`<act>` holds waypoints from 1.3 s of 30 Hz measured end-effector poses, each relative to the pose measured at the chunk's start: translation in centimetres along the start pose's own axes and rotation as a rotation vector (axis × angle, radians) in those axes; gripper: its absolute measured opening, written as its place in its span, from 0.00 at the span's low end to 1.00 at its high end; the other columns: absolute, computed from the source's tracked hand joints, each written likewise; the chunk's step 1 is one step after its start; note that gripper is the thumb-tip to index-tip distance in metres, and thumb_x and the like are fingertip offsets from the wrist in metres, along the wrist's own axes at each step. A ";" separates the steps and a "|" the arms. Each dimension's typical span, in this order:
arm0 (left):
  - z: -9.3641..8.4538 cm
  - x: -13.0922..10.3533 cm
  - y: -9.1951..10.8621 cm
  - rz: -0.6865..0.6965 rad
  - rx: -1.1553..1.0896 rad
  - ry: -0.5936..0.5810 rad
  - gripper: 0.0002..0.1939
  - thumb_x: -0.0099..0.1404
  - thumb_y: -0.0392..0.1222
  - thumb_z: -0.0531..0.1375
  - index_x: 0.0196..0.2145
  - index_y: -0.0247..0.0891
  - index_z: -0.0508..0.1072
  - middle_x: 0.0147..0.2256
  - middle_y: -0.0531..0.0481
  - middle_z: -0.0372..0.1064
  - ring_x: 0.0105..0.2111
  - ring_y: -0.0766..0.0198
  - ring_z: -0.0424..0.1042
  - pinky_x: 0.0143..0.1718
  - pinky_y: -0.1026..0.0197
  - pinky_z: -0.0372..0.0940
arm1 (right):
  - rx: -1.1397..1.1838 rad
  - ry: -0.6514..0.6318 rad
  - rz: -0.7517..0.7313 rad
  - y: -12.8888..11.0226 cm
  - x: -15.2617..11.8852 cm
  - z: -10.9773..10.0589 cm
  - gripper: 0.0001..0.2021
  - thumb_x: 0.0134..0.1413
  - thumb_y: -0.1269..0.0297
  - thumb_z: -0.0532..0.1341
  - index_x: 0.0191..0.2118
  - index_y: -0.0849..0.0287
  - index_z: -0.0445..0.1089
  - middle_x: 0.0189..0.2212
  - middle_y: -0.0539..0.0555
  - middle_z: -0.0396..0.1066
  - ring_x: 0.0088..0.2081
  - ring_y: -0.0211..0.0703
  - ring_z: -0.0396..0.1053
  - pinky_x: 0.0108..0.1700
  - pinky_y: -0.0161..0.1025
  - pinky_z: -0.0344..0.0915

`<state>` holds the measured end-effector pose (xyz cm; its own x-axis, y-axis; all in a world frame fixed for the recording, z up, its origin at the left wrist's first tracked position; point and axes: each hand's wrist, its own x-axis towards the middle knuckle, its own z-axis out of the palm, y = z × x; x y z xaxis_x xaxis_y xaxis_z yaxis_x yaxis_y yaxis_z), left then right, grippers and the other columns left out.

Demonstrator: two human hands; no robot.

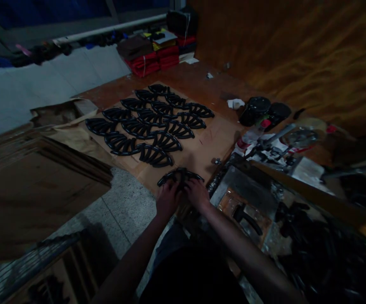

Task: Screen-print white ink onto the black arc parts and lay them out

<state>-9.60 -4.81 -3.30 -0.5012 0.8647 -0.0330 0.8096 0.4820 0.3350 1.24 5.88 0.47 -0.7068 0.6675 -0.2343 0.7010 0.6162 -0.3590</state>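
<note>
Black, fan-shaped ribbed plastic piece lies on the brown cardboard sheet, grasped by left hand and right hand together; at eleven o'clock, matching pieces lie in neat rows, seemingly drying.

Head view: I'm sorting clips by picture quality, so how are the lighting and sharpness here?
Head view: dim overall, with the lower foreground nearly black; the black fan-shaped pieces on the brown paper sheet are the best lit and fairly sharp; the left hand and right hand, on one black piece, look soft; the cluttered right edge smears with blur, and straight edges bow from the wide lens.
</note>
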 end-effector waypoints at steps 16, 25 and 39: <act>-0.4 2.6 3.5 -0.110 -0.137 -0.061 0.28 0.62 0.48 0.62 0.59 0.43 0.69 0.64 0.40 0.59 0.62 0.34 0.56 0.59 0.32 0.52 | 0.295 0.103 0.034 2.1 -1.7 -0.3 0.19 0.68 0.63 0.49 0.58 0.60 0.67 0.54 0.58 0.71 0.55 0.44 0.66 0.58 0.41 0.59; -8.7 4.4 1.0 -0.214 -1.560 -0.069 0.41 0.63 0.73 0.44 0.61 0.43 0.64 0.58 0.42 0.67 0.52 0.49 0.71 0.51 0.45 0.66 | 0.526 0.340 -0.042 2.6 -3.0 -1.8 0.20 0.66 0.61 0.48 0.53 0.58 0.71 0.50 0.58 0.73 0.53 0.47 0.68 0.57 0.46 0.62; -8.3 13.2 2.2 -0.004 -1.671 -0.147 0.48 0.57 0.76 0.24 0.69 0.57 0.44 0.65 0.46 0.56 0.59 0.44 0.65 0.53 0.35 0.62 | 0.217 -0.006 0.088 2.2 1.4 -0.6 0.19 0.60 0.70 0.53 0.53 0.59 0.73 0.55 0.59 0.70 0.59 0.50 0.63 0.62 0.47 0.56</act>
<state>-17.01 6.51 4.76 -0.3931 0.9155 -0.0860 -0.4312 -0.1009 0.8966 1.81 8.40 -0.14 -0.6446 0.7120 -0.2784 0.7236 0.4507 -0.5228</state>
